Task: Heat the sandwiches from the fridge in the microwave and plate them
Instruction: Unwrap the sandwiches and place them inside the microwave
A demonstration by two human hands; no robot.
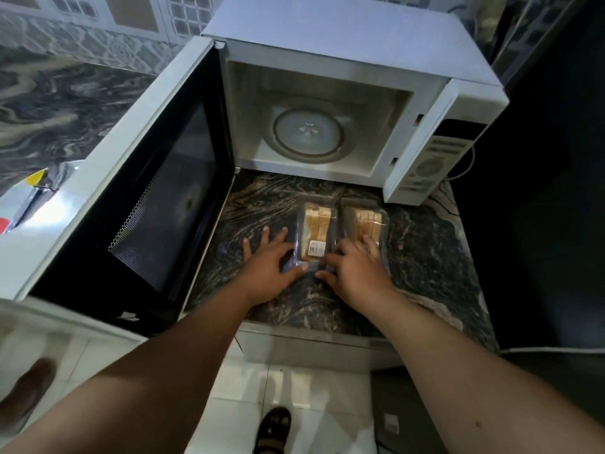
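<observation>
1. Sandwiches in two clear packs, left pack (316, 235) and right pack (368, 224), lie side by side on the marble counter (425, 257) before the microwave (327, 93).
2. Left hand (270, 270) rests spread, thumb at the left pack's near edge.
3. Right hand (355, 270) covers the right pack's near end (grip unclear).
4. Microwave door (157, 198) hangs open; turntable (307, 132) bare.

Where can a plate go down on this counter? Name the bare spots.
Bare counter lies right of the right sandwich pack, and some between the open microwave door and the left hand. The middle is crowded: left sandwich pack, right hand.
</observation>
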